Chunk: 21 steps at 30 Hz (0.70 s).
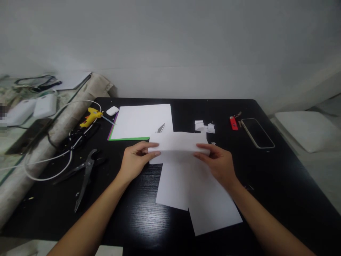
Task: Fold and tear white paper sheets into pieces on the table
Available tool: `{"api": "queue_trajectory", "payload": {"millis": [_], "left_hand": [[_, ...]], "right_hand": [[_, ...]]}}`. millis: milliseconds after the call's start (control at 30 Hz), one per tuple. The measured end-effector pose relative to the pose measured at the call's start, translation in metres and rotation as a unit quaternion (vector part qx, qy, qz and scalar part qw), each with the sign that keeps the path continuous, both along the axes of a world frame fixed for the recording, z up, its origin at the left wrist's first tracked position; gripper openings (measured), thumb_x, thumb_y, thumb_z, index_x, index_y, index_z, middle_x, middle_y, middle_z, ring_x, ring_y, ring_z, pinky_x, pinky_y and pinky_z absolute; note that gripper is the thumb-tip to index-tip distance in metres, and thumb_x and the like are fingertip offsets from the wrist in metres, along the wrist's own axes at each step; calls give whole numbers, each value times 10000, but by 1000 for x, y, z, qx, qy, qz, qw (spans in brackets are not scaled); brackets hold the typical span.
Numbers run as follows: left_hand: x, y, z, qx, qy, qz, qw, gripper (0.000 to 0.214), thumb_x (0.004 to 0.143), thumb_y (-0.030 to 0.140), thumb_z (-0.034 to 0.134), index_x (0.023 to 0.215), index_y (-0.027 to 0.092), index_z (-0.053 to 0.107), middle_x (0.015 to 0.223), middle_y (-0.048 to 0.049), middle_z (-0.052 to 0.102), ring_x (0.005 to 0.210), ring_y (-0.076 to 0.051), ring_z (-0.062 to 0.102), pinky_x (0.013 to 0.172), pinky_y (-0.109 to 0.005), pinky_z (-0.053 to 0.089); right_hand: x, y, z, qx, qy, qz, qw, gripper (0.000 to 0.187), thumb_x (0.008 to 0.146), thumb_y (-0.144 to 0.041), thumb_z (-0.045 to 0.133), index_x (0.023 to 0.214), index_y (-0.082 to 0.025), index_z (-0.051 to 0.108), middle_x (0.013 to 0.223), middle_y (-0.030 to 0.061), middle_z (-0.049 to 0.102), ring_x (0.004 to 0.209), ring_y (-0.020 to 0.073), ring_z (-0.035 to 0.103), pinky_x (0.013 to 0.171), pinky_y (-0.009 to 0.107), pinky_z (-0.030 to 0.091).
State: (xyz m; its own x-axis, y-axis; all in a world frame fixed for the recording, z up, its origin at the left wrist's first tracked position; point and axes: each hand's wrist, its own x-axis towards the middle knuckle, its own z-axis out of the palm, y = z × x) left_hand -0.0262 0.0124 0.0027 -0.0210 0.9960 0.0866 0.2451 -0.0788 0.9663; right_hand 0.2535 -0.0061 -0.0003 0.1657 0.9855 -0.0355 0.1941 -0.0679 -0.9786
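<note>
Between my two hands a piece of white paper [177, 144] is held just above the black table, with a fold or bend running across it. My left hand [137, 156] pinches its left end between thumb and fingers. At the right end my right hand [218, 160] grips it the same way. Beneath it lie white sheets [210, 206] that overlap and fan toward me. The tip of a grey blade [161, 128] shows just behind the held paper; the rest is hidden. Small folded paper pieces [204, 126] sit behind my right hand.
A stack of paper [141, 121] with green and purple edges lies at the back. On the left are a yellow glue gun [92, 117], a white case [112, 111], a white cable [70, 156] and large scissors [87, 167]. A red lighter [233, 123] and a phone [257, 133] lie right.
</note>
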Motion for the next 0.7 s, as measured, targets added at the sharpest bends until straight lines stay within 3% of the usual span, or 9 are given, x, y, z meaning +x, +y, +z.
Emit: {"api": "queue_trajectory", "payload": {"millis": [200, 300, 367, 467, 567, 633, 700], "left_hand": [[-3, 1, -2, 117, 45, -24, 992, 167, 765, 275, 859, 931, 267, 839, 785, -9, 638, 708, -137, 557, 622, -269, 431], [-4, 1, 0, 176, 52, -17, 983, 135, 759, 240, 863, 886, 273, 835, 841, -11, 601, 783, -143, 572, 694, -274, 471], [-4, 1, 4, 189, 42, -27, 981, 97, 763, 223, 855, 848, 255, 823, 955, -33, 622, 906, -170, 604, 797, -299, 500], [-3, -1, 10, 158, -14, -69, 985, 31, 817, 208, 799, 826, 207, 770, 1172, -72, 681, 1108, -227, 629, 970, -364, 494], [-5, -4, 10, 67, -89, -86, 990, 77, 874, 239, 749, 857, 185, 697, 1076, -70, 742, 1020, -218, 682, 898, -340, 523], [-7, -5, 6, 6, -127, -74, 989, 132, 883, 290, 746, 877, 183, 668, 928, -40, 744, 842, -179, 689, 733, -274, 526], [-8, -5, 3, -40, -151, -61, 986, 185, 880, 343, 749, 884, 183, 657, 806, -2, 706, 653, -126, 627, 576, -220, 466]], "right_hand": [[0, 0, -2, 26, -14, -10, 1000, 323, 707, -392, 893, 996, -266, 825, 688, 1, 624, 595, 145, 501, 556, 312, 468], [-1, -1, -1, 96, -26, 7, 995, 183, 749, -344, 866, 919, -294, 819, 793, 9, 584, 656, 149, 495, 586, 312, 464], [-2, -3, 1, 154, -39, 4, 987, 107, 764, -305, 851, 863, -308, 808, 884, 19, 556, 772, 174, 546, 689, 339, 505], [-3, -5, 5, 190, -59, 12, 980, 51, 794, -272, 824, 812, -296, 782, 1145, 53, 590, 1120, 254, 582, 962, 436, 499], [-1, -8, 12, 162, -26, 82, 983, 34, 873, -279, 754, 840, -275, 760, 1346, 56, 605, 1327, 289, 516, 1124, 501, 403], [1, -8, 15, 124, 42, 154, 979, 70, 930, -300, 693, 951, -273, 754, 1268, 69, 675, 1239, 270, 604, 1079, 486, 461], [1, -9, 15, 65, 129, 242, 959, 158, 964, -342, 648, 1072, -261, 731, 1156, 82, 721, 1059, 250, 701, 898, 427, 573]]}}
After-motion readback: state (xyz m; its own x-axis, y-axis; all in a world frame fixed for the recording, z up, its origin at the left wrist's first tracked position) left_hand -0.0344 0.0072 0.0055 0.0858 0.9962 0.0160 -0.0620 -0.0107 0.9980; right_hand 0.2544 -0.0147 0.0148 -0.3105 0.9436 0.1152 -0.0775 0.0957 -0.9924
